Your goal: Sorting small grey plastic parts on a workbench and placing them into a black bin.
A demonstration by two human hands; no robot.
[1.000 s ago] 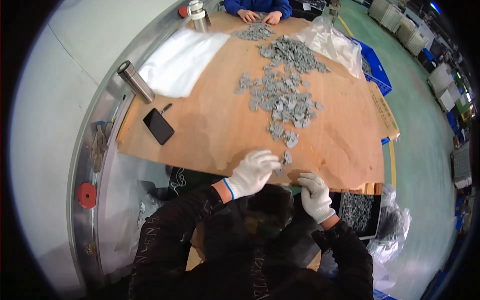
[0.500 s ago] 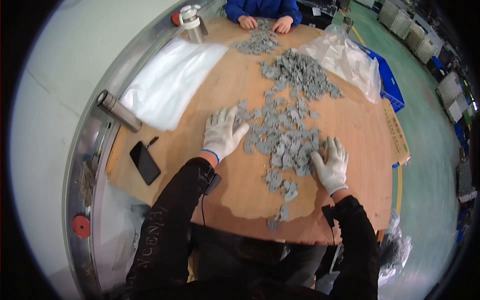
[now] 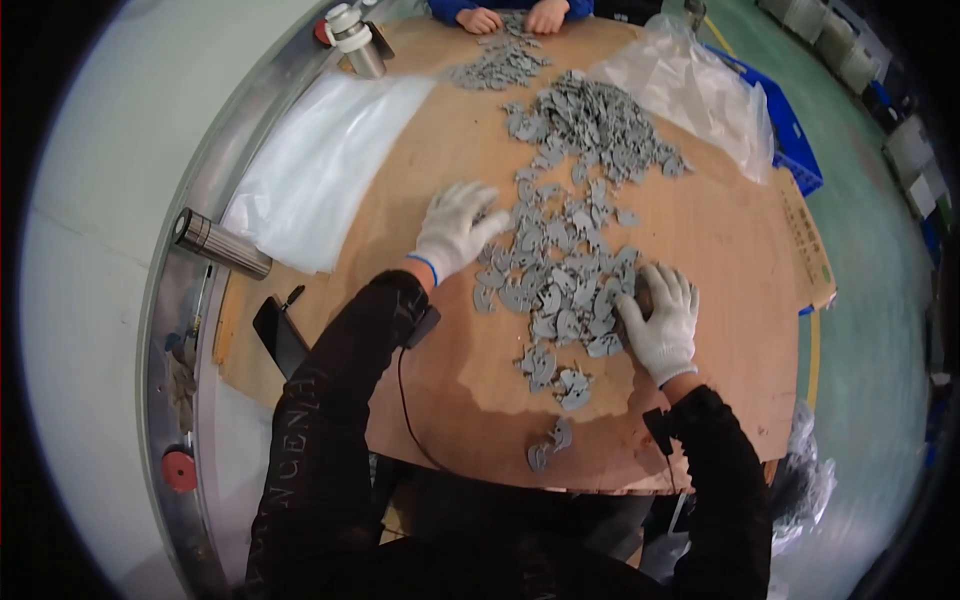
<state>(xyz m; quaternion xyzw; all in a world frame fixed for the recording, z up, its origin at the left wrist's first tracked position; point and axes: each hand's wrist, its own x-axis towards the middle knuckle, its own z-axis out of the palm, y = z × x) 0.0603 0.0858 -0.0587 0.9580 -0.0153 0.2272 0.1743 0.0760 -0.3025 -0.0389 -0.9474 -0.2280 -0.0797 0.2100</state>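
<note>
Many small, flat, curved grey pieces (image 3: 560, 255) lie spread over the middle of a wooden tabletop (image 3: 400, 380). To their left is my left hand (image 3: 455, 232) in a white knitted glove, fingers apart and a little bent, thumb and fingertips at the edge of the pieces. On the other side rests my right hand (image 3: 663, 325), gloved alike, with fingers loosely out and the thumb beside the nearest pieces. Neither glove shows a piece held. A thicker heap (image 3: 600, 125) of the same pieces lies farther off.
Another person's bare hands (image 3: 510, 17) work at a small far pile (image 3: 500, 62). White plastic sheeting (image 3: 320, 160), a flask (image 3: 220, 243), a white-topped bottle (image 3: 355, 42) and a black phone (image 3: 280, 335) lie left. Clear plastic (image 3: 690, 90), a blue crate (image 3: 790, 140) and cardboard (image 3: 805, 240) are right.
My left hand has turned its fingers toward the pieces, bending them a little. My right hand stays nearly in place. The whole view has shifted slightly.
</note>
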